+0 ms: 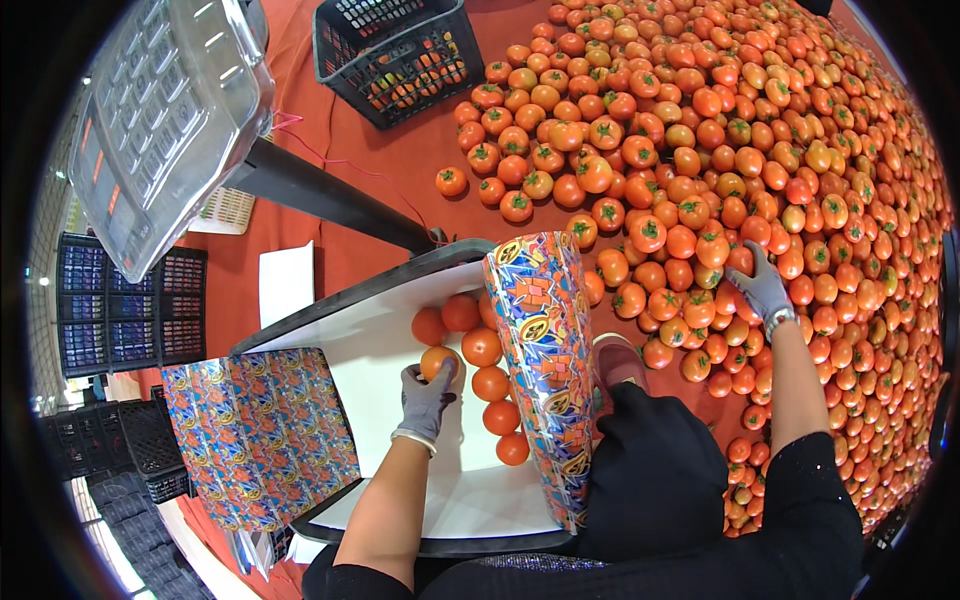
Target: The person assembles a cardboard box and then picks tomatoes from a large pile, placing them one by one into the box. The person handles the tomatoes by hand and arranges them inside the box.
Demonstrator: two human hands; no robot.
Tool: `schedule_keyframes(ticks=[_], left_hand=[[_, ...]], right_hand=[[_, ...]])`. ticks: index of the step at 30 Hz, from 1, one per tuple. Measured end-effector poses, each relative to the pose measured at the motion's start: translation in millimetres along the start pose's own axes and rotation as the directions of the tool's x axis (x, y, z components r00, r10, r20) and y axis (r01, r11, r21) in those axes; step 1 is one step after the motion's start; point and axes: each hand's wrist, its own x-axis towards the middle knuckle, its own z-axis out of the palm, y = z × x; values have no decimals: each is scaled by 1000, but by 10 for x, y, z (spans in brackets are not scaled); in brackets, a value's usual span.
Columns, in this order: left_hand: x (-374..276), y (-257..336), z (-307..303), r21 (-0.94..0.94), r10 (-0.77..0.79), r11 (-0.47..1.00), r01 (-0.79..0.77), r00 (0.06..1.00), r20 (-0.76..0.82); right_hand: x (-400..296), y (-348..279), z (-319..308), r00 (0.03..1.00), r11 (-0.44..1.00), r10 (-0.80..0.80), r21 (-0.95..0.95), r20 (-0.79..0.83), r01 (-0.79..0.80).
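My left hand [429,401], in a grey glove, grips an orange-red tomato [437,361] inside a white-lined box [375,322]. Several red tomatoes [490,383] line the box's right side, beside a flap [541,375] covered in colourful patterned paper. My right hand [761,285], also gloved and with a watch at the wrist, reaches into a large heap of tomatoes [750,172]. Its thumb and fingers are around a red tomato [740,260] on the heap.
A scale's display head [165,127], wrapped in clear plastic, rises on a dark post [337,195] behind the box. A black plastic crate [405,67] stands beyond on the red floor covering [360,150]. More black crates [131,307] are at left. My shoe [619,364] is between box and heap.
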Motion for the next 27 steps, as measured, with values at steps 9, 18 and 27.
schedule_keyframes(ticks=[9,18,27], left_hand=[[246,-97,-273,686,287,586,-431,902,322],[-1860,2148,43,-228,363,931,-286,641,676],[-1375,1411,-330,67,223,950,-306,811,541]], right_hand=[[-860,-1019,6,875,-393,-348,795,337,-462],[-1390,-2821,-323,716,-170,-694,950,73,-261],[-1529,-2731,-43,795,-299,-588,872,151,-387]])
